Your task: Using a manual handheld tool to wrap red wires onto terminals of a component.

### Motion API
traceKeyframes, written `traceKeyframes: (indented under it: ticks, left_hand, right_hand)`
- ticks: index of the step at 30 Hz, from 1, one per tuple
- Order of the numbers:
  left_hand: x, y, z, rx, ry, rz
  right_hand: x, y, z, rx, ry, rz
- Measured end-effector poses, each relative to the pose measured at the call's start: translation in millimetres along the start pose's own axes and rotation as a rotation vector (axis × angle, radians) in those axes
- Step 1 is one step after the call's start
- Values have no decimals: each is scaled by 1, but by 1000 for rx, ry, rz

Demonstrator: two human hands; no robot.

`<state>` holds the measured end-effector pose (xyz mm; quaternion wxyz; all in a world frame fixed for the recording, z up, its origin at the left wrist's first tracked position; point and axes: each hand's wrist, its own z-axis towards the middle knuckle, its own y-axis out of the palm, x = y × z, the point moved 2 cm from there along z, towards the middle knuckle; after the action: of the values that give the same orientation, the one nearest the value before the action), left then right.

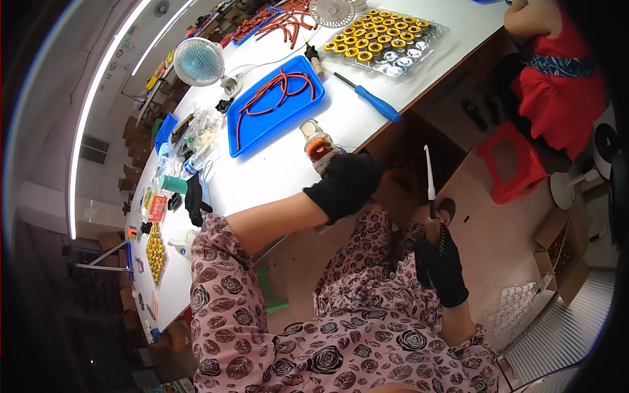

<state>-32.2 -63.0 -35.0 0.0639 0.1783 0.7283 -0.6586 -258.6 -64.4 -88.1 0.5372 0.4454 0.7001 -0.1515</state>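
My right hand (440,268), in a black glove, is closed around the wooden handle of a hook tool (430,177). Its pale shaft points up, with a small hook at the tip. My left hand (346,187), also black-gloved, is bunched at the table's edge, its fingertips hidden beneath its back. Against its far side is a ring coil wound with copper wire (320,149), next to a pale metal holder (310,128). Whether the hand grips the coil itself cannot be made out. Thin wire ends show beside the coil.
Beyond the coil lie a blue tray (278,124) with red-brown wires, a blue-handled screwdriver (377,103) and a bag of yellow ring cores (377,36). A small fan (199,61) stands left. A red stool (514,164) and a co-worker in red (557,78) are at right.
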Motion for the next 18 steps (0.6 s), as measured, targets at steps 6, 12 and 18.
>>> traceKeyframes:
  ticks: [6,12,18]
  left_hand:
    - [27,3,9,31,308,268]
    - [-3,-71,-5,543,213,-36]
    - [-134,-114,50,782,-66,-570]
  right_hand:
    - [22,-10,0,55,-52,169]
    - [6,-49,-44,-79,-348,1044]
    - [-9,-17,-30,-225,-418,846]
